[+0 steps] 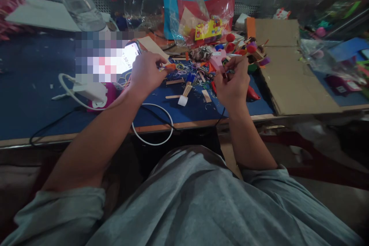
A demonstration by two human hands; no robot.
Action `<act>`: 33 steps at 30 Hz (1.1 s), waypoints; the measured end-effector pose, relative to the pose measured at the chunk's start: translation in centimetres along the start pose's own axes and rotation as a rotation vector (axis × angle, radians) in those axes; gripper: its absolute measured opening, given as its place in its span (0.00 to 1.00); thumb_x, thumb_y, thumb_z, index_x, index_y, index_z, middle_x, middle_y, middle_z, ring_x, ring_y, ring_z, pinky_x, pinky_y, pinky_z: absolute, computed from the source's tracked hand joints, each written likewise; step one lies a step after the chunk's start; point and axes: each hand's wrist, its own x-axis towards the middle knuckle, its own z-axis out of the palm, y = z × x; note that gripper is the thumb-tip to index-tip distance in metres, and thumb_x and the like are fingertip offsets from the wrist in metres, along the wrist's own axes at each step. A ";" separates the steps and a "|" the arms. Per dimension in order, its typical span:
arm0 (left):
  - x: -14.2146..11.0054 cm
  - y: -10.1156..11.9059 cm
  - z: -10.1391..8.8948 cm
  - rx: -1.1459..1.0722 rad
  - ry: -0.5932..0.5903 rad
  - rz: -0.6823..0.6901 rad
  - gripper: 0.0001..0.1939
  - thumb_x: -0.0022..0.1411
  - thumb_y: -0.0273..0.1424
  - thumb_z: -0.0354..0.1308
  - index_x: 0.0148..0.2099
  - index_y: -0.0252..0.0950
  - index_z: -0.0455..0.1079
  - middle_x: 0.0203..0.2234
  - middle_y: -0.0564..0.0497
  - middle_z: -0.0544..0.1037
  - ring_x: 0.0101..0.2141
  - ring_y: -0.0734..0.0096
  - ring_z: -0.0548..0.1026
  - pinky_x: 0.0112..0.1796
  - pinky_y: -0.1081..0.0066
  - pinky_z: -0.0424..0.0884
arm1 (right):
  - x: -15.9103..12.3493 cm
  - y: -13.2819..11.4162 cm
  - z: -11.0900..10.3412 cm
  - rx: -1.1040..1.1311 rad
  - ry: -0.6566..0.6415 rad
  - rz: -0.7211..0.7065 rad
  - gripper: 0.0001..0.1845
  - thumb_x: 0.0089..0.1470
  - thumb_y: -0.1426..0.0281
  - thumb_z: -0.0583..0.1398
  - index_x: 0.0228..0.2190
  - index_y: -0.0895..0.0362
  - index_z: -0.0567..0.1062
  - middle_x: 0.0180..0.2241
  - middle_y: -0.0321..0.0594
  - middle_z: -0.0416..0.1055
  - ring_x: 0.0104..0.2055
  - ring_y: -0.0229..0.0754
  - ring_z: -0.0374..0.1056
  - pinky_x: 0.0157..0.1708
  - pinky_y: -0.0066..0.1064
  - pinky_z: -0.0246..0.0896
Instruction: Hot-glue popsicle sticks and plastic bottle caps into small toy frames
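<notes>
The small orange piece is at the fingertips of the left hand, over the blue table; the right hand bends its fingers beside the pink glue gun; whether either hand is grasping, one cannot tell.

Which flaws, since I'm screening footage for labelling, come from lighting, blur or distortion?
Head view: the phone screen glares beside a pixelated patch; below the table it is dim; the bottle looks stretched, probably by the wide lens; the purple packet looks soft; details at the right hand are unclear.
</notes>
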 end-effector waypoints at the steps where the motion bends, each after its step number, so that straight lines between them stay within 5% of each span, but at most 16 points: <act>1: 0.0 -0.1 0.0 -0.002 0.006 0.005 0.15 0.52 0.44 0.84 0.36 0.48 0.83 0.31 0.47 0.82 0.39 0.49 0.77 0.48 0.51 0.77 | 0.1 -0.1 -0.1 0.001 0.019 -0.006 0.14 0.72 0.60 0.60 0.55 0.47 0.68 0.53 0.52 0.78 0.47 0.53 0.80 0.44 0.48 0.83; 9: -0.3 1.7 -0.1 -0.045 -0.046 0.009 0.15 0.58 0.43 0.84 0.45 0.44 0.88 0.41 0.46 0.89 0.38 0.55 0.80 0.49 0.54 0.79 | 0.3 -0.1 -0.1 0.023 0.016 -0.017 0.15 0.72 0.62 0.59 0.56 0.48 0.68 0.55 0.51 0.77 0.48 0.55 0.81 0.46 0.51 0.83; 16: -1.0 3.2 0.9 -0.319 -0.077 -0.088 0.19 0.58 0.46 0.85 0.43 0.41 0.88 0.34 0.49 0.88 0.36 0.62 0.81 0.38 0.64 0.78 | 0.2 -1.9 0.9 -0.005 -0.029 -0.088 0.12 0.75 0.63 0.59 0.57 0.47 0.69 0.57 0.52 0.77 0.55 0.56 0.81 0.53 0.53 0.86; 23: -0.9 2.6 1.7 -0.436 -0.037 -0.161 0.15 0.61 0.42 0.85 0.39 0.40 0.85 0.35 0.49 0.88 0.35 0.65 0.81 0.37 0.65 0.78 | 0.0 -2.2 1.2 -0.005 -0.097 -0.070 0.17 0.75 0.62 0.60 0.62 0.47 0.70 0.60 0.56 0.76 0.60 0.64 0.81 0.58 0.62 0.84; 33: -0.8 2.5 2.0 -0.470 -0.025 -0.173 0.12 0.59 0.37 0.84 0.38 0.40 0.86 0.34 0.49 0.88 0.35 0.66 0.80 0.37 0.66 0.79 | -0.2 -2.0 1.2 -0.012 -0.076 -0.110 0.13 0.77 0.63 0.58 0.59 0.47 0.70 0.59 0.55 0.76 0.60 0.61 0.81 0.59 0.61 0.85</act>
